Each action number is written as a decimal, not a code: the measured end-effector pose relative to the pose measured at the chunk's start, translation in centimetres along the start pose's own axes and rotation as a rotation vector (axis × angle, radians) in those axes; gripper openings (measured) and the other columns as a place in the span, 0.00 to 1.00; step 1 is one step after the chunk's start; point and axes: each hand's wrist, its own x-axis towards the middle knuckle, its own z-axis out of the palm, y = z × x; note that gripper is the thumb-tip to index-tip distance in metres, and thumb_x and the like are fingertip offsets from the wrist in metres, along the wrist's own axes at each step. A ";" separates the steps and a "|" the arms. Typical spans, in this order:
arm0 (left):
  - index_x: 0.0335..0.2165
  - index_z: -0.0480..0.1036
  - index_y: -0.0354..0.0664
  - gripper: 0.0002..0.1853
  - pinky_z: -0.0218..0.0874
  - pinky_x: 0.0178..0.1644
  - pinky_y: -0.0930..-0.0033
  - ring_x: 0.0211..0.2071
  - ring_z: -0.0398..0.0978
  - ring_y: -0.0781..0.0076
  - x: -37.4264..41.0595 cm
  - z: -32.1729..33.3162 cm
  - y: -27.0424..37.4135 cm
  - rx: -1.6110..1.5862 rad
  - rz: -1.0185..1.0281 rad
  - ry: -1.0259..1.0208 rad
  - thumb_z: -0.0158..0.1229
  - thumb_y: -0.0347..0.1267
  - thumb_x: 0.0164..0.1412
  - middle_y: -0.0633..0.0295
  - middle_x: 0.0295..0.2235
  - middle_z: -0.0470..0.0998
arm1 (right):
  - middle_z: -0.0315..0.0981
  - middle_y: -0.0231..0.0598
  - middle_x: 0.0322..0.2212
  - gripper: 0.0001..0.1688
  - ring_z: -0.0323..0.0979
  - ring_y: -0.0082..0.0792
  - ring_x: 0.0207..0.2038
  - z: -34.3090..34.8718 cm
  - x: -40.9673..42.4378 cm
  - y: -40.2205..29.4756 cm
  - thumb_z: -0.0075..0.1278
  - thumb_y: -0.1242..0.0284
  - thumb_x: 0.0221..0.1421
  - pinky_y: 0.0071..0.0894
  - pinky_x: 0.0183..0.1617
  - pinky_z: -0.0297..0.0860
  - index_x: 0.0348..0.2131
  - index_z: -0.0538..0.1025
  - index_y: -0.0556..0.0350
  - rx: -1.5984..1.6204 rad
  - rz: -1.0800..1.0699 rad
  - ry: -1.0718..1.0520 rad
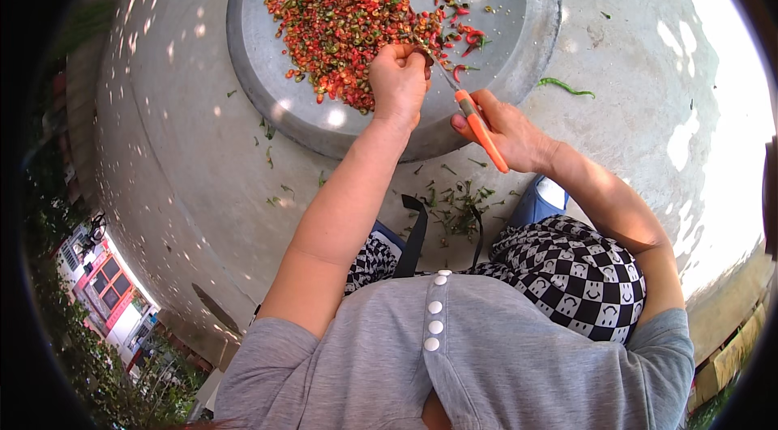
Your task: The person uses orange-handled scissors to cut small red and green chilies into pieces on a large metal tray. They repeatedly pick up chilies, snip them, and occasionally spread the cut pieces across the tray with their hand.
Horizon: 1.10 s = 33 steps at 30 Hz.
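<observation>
A wide grey round basin (516,74) lies on the ground before me with a heap of chopped red and green chili peppers (340,22) in it. Over the heap's near right edge, my left hand (400,83) pinches a small dark piece, seemingly a chili pepper (428,57), mostly hidden by the fingers. My right hand (516,135) grips orange-handled scissors (480,129), whose blades reach up and left to the left fingertips. A few whole red chilies (473,38) lie in the basin, right of the blades.
On the concrete ground (188,144), a long green chili (565,87) lies right of the basin. Cut green stems (456,202) are scattered between my feet, near a dangling black strap (415,235). A blue shoe (538,202) is below my right forearm.
</observation>
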 end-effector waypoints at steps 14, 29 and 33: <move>0.36 0.69 0.33 0.02 0.59 0.24 0.74 0.25 0.67 0.78 -0.2 0.0 -0.3 -0.048 -0.002 -0.022 0.51 0.23 0.65 0.62 0.28 0.73 | 0.74 0.55 0.24 0.41 0.75 0.45 0.31 -0.1 0.0 -0.1 0.46 0.41 0.61 0.42 0.35 0.68 0.44 0.66 0.68 0.094 -0.012 -0.034; 0.35 0.69 0.33 0.02 0.61 0.26 0.74 0.25 0.67 0.77 0.0 0.0 -0.5 -0.114 -0.091 -0.035 0.51 0.23 0.64 0.61 0.29 0.72 | 0.72 0.50 0.20 0.32 0.72 0.39 0.24 0.4 0.3 0.3 0.49 0.49 0.63 0.42 0.31 0.67 0.36 0.68 0.66 0.106 -0.017 -0.021; 0.35 0.69 0.34 0.02 0.62 0.26 0.74 0.25 0.68 0.78 0.3 -0.6 -0.1 -0.098 -0.127 -0.066 0.52 0.23 0.64 0.61 0.28 0.73 | 0.70 0.40 0.18 0.32 0.71 0.32 0.21 0.5 1.2 1.7 0.52 0.48 0.61 0.35 0.26 0.65 0.35 0.70 0.64 0.208 -0.014 0.034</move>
